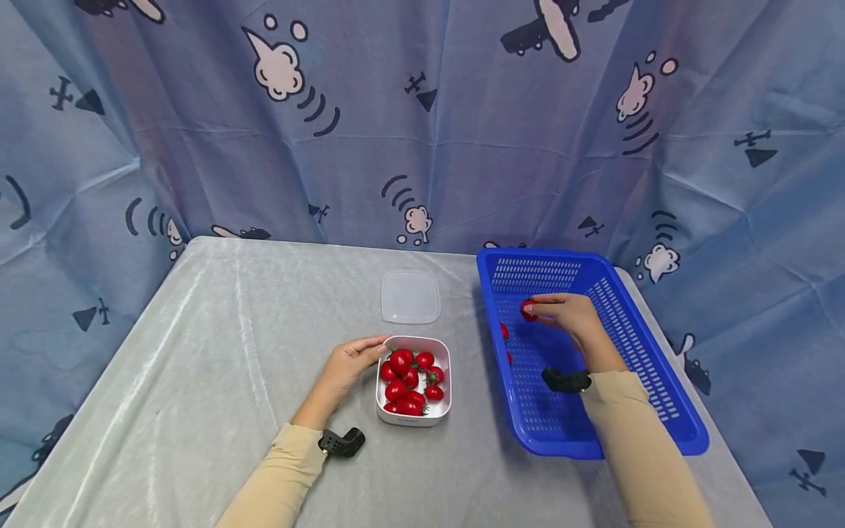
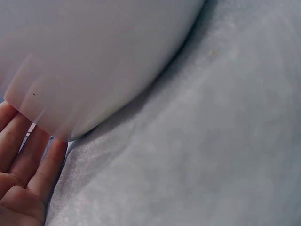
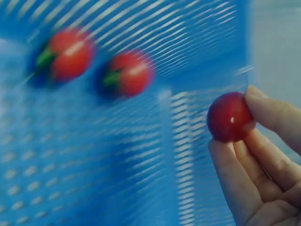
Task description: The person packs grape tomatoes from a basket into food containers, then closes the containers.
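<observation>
My right hand point(image 1: 573, 319) pinches a cherry tomato point(image 3: 230, 117) between thumb and fingertips, above the blue plastic basket point(image 1: 521, 436). Two more cherry tomatoes with green stems, one nearer point(image 3: 71, 54) and one beside it point(image 3: 131, 74), lie in the basket near its wall; the head view shows only parts of them. My left hand point(image 1: 346, 365) rests against the back left corner of a white square container point(image 1: 414, 420), its fingers fairly straight along the wall in the left wrist view. Several cherry tomatoes point(image 1: 396, 390) lie inside that container.
A translucent lid point(image 1: 411, 297) lies flat behind the container. A pale cloth point(image 1: 218, 381) covers the table. Behind the table hangs a blue printed curtain point(image 1: 370, 110). The basket's raised rim stands between its inside and the white container.
</observation>
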`<state>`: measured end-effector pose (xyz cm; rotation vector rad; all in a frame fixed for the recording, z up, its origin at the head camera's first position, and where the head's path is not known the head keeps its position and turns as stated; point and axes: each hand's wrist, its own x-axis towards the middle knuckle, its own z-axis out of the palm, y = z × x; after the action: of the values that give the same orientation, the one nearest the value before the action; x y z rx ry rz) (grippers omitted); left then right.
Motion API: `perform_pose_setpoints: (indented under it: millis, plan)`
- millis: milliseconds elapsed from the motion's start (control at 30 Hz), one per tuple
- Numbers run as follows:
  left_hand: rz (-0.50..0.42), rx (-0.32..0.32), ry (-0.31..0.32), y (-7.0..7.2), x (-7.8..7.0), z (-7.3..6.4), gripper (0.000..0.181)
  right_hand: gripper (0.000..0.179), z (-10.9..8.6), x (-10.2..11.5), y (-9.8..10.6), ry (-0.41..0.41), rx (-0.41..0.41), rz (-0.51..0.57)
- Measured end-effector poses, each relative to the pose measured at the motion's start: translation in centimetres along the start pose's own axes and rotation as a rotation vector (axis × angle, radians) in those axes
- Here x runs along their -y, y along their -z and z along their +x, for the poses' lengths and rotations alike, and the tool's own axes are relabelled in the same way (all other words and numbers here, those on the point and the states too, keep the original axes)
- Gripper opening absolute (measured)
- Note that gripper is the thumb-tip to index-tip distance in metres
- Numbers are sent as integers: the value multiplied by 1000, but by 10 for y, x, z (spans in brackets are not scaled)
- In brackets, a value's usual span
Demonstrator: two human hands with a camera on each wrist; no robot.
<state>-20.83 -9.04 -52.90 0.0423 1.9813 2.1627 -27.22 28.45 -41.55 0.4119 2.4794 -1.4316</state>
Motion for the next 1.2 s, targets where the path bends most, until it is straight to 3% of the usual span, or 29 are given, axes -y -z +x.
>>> perform_pose_setpoints:
  millis: [200,400,800,1200]
  plan:
    - [4,-6,9,0,-2,0,37,64,-40,32,-3,136,2,182]
    - [11,-11,10,0,-2,-1,37,44,-71,49,-27,249,24,307]
    - [-4,6,12,-1,-1,-1,36,46,-91,61,-69,264,37,168]
    - [22,-12,8,0,0,0,36,40,-109,68,-94,295,64,197]
